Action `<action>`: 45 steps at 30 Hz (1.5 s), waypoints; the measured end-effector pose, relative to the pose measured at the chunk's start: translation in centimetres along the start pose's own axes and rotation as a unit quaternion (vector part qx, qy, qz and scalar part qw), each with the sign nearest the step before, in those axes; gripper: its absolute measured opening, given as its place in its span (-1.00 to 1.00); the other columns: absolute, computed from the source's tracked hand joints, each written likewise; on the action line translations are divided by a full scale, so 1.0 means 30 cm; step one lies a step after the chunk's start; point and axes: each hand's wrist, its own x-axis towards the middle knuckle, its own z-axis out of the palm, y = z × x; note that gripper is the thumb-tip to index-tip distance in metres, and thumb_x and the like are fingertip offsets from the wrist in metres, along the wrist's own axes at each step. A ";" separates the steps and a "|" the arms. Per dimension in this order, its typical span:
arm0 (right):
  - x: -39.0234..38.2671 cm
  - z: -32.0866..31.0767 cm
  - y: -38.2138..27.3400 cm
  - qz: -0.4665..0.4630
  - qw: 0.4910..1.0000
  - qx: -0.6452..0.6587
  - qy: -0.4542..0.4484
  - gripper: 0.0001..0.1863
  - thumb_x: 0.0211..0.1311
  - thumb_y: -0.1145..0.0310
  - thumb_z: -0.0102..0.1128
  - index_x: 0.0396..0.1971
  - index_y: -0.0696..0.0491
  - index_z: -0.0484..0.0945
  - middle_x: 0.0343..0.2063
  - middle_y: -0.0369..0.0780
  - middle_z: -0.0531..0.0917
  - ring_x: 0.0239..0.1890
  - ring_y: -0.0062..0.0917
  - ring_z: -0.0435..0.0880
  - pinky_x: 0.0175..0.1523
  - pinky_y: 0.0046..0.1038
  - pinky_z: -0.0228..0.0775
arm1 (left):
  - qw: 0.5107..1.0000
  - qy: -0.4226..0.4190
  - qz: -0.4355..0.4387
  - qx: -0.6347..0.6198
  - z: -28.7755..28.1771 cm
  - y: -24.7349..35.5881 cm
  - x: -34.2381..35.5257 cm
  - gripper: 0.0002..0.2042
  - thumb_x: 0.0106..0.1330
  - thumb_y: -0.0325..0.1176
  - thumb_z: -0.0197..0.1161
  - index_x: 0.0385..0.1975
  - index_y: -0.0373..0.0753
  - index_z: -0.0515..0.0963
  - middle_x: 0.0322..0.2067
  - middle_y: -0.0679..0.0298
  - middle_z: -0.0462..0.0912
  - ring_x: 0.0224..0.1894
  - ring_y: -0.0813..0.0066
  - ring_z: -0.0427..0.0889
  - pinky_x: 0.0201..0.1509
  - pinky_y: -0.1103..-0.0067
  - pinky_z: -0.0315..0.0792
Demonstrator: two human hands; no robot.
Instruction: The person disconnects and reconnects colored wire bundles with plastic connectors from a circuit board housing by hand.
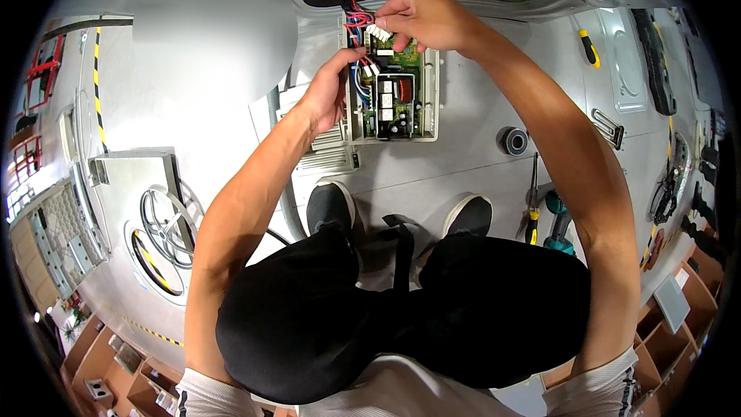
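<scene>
Smooth floor (pixel 471 174), circuit board (pixel 406 122) at 12 o'clock; right hand (pixel 428 22) pinches blocky plug (pixel 378 32), curled left hand's (pixel 330 94) grip, can't tell.

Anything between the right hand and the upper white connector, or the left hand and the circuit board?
Right hand: nothing visible; it is right at the upper white connector. Left hand: yes, coloured wires along the left side of the circuit board lie between most of it and the board.
</scene>
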 end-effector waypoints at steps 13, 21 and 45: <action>0.013 -0.008 0.017 0.022 0.997 0.071 -0.033 -0.64 0.27 0.21 0.07 -0.13 0.20 0.53 -0.40 -0.27 0.62 -0.53 -0.67 0.61 -0.54 -0.64 0.34 | 1.000 -0.006 -0.006 -0.006 0.005 0.008 0.003 -0.68 0.27 -0.08 -0.04 -0.19 -0.20 0.41 -0.42 0.33 0.58 -0.51 0.57 0.61 -0.45 0.61 0.56; -0.003 -0.016 0.004 0.020 0.993 0.108 -0.033 -0.62 0.20 0.24 0.15 -0.10 0.21 0.50 -0.39 -0.28 0.63 -0.54 -0.68 0.60 -0.55 -0.67 0.31 | 0.998 -0.008 0.013 -0.054 0.012 0.004 0.010 -0.69 0.30 -0.11 -0.08 -0.20 -0.22 0.42 -0.36 0.27 0.59 -0.37 0.48 0.62 -0.28 0.51 0.57; -0.077 0.043 0.089 -0.216 0.912 -0.333 0.101 -0.85 0.04 0.34 0.15 -0.42 0.08 0.59 -0.47 -0.19 0.60 -0.37 -0.26 0.58 -0.26 -0.30 0.39 | 0.998 -0.024 0.005 -0.065 0.021 0.008 -0.001 -0.71 0.32 -0.14 -0.10 -0.24 -0.22 0.45 -0.43 0.29 0.61 -0.50 0.52 0.62 -0.45 0.59 0.58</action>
